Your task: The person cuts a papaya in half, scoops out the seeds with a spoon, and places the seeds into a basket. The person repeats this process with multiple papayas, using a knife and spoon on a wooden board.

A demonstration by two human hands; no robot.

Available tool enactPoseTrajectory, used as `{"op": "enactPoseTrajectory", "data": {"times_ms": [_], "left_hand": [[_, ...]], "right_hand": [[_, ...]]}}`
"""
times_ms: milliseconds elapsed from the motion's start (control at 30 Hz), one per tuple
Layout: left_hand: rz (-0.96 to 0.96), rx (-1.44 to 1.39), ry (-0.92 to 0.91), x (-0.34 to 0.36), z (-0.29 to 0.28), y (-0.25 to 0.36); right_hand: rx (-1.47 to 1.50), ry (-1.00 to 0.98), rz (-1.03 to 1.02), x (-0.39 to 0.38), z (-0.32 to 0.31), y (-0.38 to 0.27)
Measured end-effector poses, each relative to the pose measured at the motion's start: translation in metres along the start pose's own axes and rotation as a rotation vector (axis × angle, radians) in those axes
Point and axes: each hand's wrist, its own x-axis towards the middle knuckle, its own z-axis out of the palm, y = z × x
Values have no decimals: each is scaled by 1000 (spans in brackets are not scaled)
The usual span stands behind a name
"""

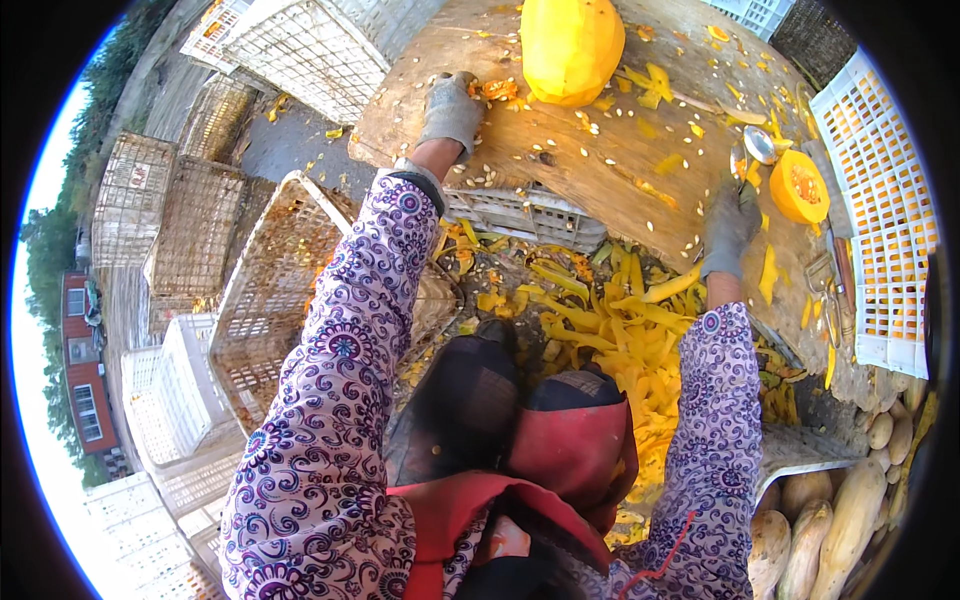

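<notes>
At the left part of the wooden board (590,170), my gloved left hand (452,112) has its fingers curled, with a clump of orange pumpkin pulp (497,90) at its thumb side. My gloved right hand (733,228) is closed near the board's right edge. A metal spoon (738,160) sticks out from its fingers. Just beyond lies another spoon (760,145), next to a cut pumpkin piece (799,187) that shows a seedy hollow. A large peeled yellow pumpkin (571,50) rests at the far side of the board. Pale seeds and peel scraps are scattered over the wood.
Yellow peel strips (640,340) are heaped below the board, by my knees. A white crate (880,210) of orange pieces stands at the right, with whole tan squashes (815,535) below. A dirty tilted crate (265,310) and several stacked crates (165,215) are at the left.
</notes>
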Motion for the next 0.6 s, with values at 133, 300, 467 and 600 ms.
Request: {"op": "enactPoseTrajectory", "data": {"times_ms": [133,300,467,600], "left_hand": [[-188,-272,1,14,-1,-5],[-391,-863,-21,25,-14,-19],[241,-323,-22,32,-32,-55],[-257,-1825,-245,46,-56,-52]], "right_hand": [[-7,-14,36,4,3,11],[21,-22,44,8,2,14],[181,-109,126,12,1,4],[161,-72,113,11,2,1]]}}
